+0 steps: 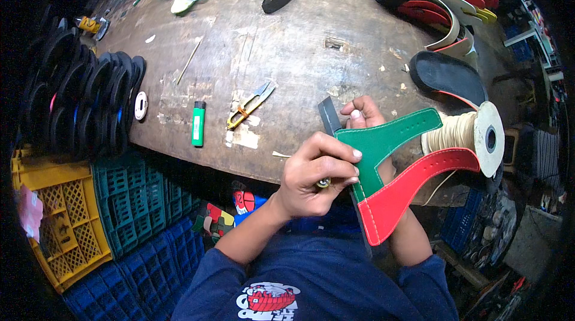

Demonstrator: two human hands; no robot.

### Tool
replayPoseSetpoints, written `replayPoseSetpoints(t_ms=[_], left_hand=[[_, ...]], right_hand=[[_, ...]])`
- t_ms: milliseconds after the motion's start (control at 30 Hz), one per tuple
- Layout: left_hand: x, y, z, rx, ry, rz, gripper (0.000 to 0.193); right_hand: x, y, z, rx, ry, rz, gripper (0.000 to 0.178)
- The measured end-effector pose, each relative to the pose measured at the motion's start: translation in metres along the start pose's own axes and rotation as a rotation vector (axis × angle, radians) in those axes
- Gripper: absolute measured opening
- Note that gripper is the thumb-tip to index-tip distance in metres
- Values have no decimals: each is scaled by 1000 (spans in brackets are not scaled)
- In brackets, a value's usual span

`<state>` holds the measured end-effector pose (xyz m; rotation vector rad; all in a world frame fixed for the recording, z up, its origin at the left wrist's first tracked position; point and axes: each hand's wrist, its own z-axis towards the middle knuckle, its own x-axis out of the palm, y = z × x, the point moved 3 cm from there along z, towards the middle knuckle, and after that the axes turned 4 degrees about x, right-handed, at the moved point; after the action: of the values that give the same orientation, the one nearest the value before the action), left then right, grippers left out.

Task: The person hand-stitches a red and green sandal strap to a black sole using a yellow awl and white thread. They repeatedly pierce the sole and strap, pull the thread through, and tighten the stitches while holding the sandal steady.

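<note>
In front of my body I hold a sandal piece. Its dark sole is seen nearly edge-on, and a green strap and a red strap, both with pale stitching, spread to the right. My right hand grips it from behind, fingertips showing beyond the green strap and the rest mostly hidden. My left hand is closed, finger and thumb pinched at the seam by the sole's edge. A small tool with a shiny round end sticks out of that fist; its kind is hidden. A spool of cream cord stands beside the straps.
Thread snips, a green lighter and a white oval piece lie on the worn wooden table. Black soles are stacked left; sandals with straps pile up far right. Plastic crates stand lower left.
</note>
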<state>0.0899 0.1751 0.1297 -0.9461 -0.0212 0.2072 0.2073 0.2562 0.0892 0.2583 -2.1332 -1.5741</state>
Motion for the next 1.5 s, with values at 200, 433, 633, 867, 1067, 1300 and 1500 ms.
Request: replayPoseSetpoints(t_ms=[200, 433, 633, 867, 1067, 1300, 1500], left_hand=[[-1, 0, 11, -56, 29, -66, 15], [-5, 16, 35, -246, 42, -270, 9], [-13, 23, 41, -306, -9, -310, 9], [-52, -39, -53, -441, -213, 283, 9], [-102, -63, -160, -708, -259, 351, 15], [-113, -58, -213, -894, -371, 436, 25], [-98, -63, -179, -769, -313, 288, 40]], right_hand=[[-1, 0, -4, -132, -218, -132, 19], [-8, -30, -13, -78, -17, 464, 22], [-14, -48, -10, -121, -19, 312, 25], [30, 10, -14, -360, -43, -1155, 24], [58, 31, -8, -415, 267, -1558, 21], [37, 117, -11, -674, -210, -1406, 19], [68, 59, -34, -643, 428, -1459, 87]])
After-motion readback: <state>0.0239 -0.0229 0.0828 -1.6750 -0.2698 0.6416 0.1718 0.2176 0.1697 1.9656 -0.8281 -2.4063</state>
